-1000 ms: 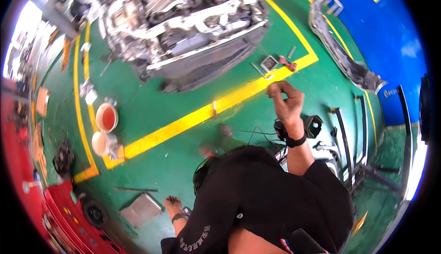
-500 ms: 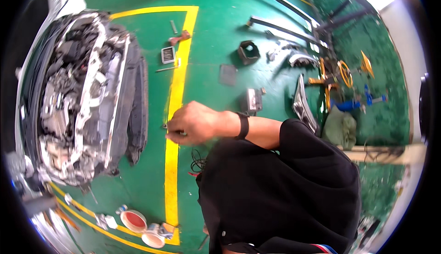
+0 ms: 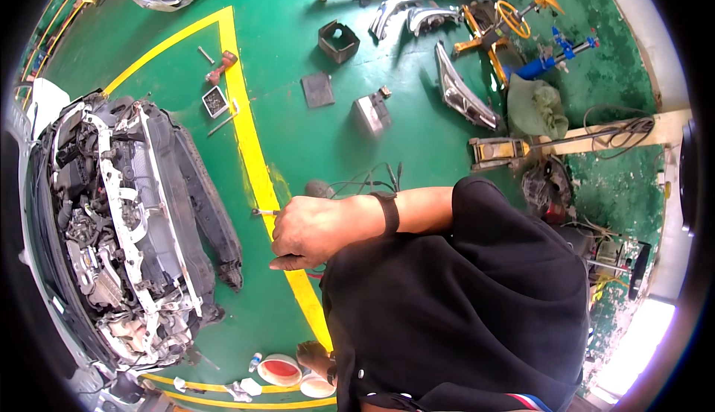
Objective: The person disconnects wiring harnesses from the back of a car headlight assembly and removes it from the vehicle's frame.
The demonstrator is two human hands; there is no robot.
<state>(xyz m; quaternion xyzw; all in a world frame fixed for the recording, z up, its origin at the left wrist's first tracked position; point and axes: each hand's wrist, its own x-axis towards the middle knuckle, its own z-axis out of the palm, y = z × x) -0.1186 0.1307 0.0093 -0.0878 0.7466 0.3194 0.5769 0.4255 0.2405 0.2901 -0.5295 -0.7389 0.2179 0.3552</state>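
Observation:
My right hand (image 3: 302, 226), with a black band at the wrist, reaches across the yellow floor line (image 3: 257, 173). Its fingers are closed round a small metal tool (image 3: 262, 211), whose shiny end pokes out past the knuckles; the rest is hidden in the hand. Lower down, my left hand (image 3: 316, 357) shows partly beside my black shirt, close to a round tub with a red inside (image 3: 280, 370). Its fingers are too dark and covered to read. Left of my right hand stands a car front with its engine bay exposed (image 3: 123, 218).
Along the line lie a tray of small parts (image 3: 215, 103), a red tool (image 3: 221, 68) and a metal rod (image 3: 223, 123). Farther right are a car battery (image 3: 370, 114), a black open box (image 3: 339, 42), a headlight (image 3: 465, 88) and a floor jack (image 3: 499, 153). Cables (image 3: 365, 182) trail near my forearm.
The whole view has swung round, so the car and floor items sit differently. My left hand has come into sight at the bottom. More of the metal tool shows from my right hand.

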